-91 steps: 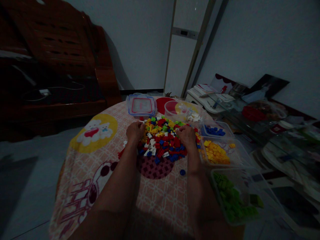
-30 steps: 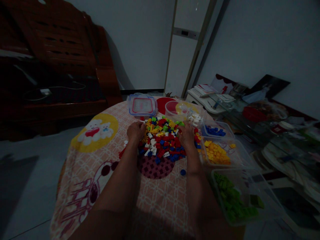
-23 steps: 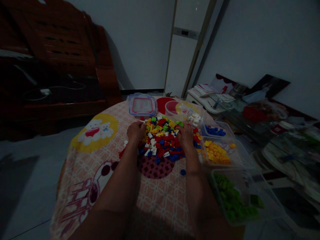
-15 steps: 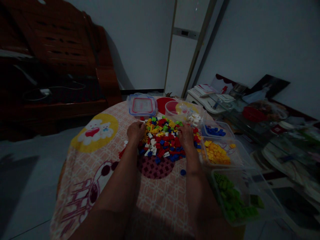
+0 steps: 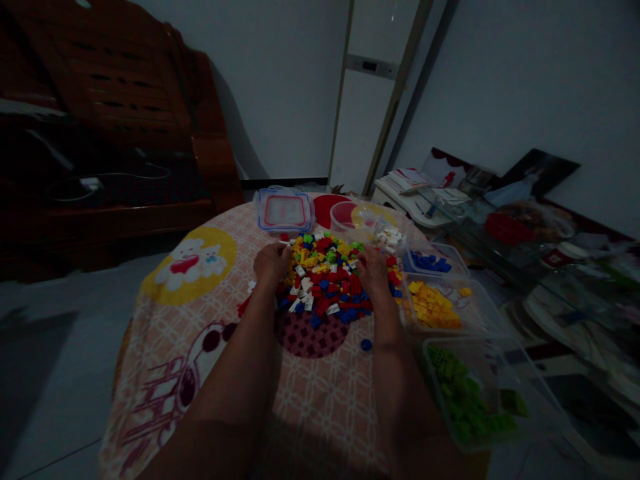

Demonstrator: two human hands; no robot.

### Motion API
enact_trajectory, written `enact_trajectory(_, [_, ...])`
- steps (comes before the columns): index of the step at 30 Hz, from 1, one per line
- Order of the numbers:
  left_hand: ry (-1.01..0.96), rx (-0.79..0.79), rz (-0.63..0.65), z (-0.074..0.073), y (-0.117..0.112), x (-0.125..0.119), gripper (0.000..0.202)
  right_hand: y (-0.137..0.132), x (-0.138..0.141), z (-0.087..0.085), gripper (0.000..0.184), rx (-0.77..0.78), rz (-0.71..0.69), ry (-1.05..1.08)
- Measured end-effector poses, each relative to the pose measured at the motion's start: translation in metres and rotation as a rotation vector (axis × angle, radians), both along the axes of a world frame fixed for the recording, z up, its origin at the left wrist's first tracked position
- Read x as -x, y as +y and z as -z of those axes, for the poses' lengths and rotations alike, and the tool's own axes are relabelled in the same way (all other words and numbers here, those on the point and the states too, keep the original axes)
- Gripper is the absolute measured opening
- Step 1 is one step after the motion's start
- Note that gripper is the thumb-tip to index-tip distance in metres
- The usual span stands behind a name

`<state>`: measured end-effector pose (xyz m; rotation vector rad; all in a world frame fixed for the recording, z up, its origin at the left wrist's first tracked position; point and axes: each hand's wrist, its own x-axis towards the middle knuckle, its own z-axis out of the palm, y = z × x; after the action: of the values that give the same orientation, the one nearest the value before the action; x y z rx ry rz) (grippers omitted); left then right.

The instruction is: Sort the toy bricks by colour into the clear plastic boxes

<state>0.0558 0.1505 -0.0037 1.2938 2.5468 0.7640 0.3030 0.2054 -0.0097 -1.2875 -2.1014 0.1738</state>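
A heap of mixed toy building bricks (image 5: 325, 270), red, yellow, white, blue and green, lies spread on the round cloth-covered table (image 5: 310, 393). At the heap's left edge is my left hand (image 5: 271, 264), its fingers curled together; a small pale bit shows by the fingertips, but whether they hold it is unclear. My right hand (image 5: 373, 272) rests at the right side of the heap with thumb and fingers drawn in. A white bit shows near its fingertips, too small and dark to name. One blue round piece (image 5: 367, 345) lies apart, beside my right forearm.
Clear boxes stand along the right: green bricks (image 5: 463, 400), yellow bricks (image 5: 434, 307), blue bricks (image 5: 429, 262) and white bricks (image 5: 388, 237). A lidded box (image 5: 285, 211) and a round clear tub (image 5: 345, 219) sit at the back. A cluttered glass table (image 5: 505, 260) adjoins on the right.
Almost nothing differs. My right hand's fingers have shifted very slightly at the heap; my left hand stays where it was.
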Motion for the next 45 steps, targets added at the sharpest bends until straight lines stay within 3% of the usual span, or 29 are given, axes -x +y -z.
enact_trajectory(7, [0.008,-0.012,0.012,0.003,0.002,0.002,0.043,0.000,-0.002,-0.020,0.008,0.014,0.001,0.224])
enact_trajectory(14, [-0.005,-0.020,-0.002,0.002,0.002,0.001,0.042,0.006,-0.010,-0.016,0.009,0.215,0.124,0.681])
enact_trajectory(18, [-0.006,-0.021,0.002,0.003,0.001,0.001,0.042,0.011,-0.015,-0.011,0.017,0.330,0.192,0.965])
enact_trajectory(22, [-0.010,-0.028,0.003,0.003,0.000,0.001,0.042,0.020,-0.019,-0.005,0.026,0.287,0.259,1.227])
enact_trajectory(25, [-0.017,-0.032,0.001,0.002,0.000,0.000,0.042,0.029,-0.021,0.000,0.048,0.233,0.228,1.295])
enact_trajectory(29, [-0.025,-0.024,-0.005,0.002,0.001,0.001,0.042,0.035,-0.023,0.002,0.064,0.213,0.134,1.258])
enact_trajectory(35, [-0.022,-0.033,-0.001,0.007,0.003,0.003,0.043,0.025,-0.021,-0.001,0.037,0.304,0.085,1.053])
enact_trajectory(39, [-0.012,-0.037,-0.004,0.008,0.003,0.003,0.043,0.010,-0.009,-0.010,0.025,0.395,0.028,0.704])
enact_trajectory(45, [-0.007,-0.027,-0.001,0.003,0.001,0.001,0.042,-0.014,0.012,-0.028,0.019,0.276,0.063,-0.088])
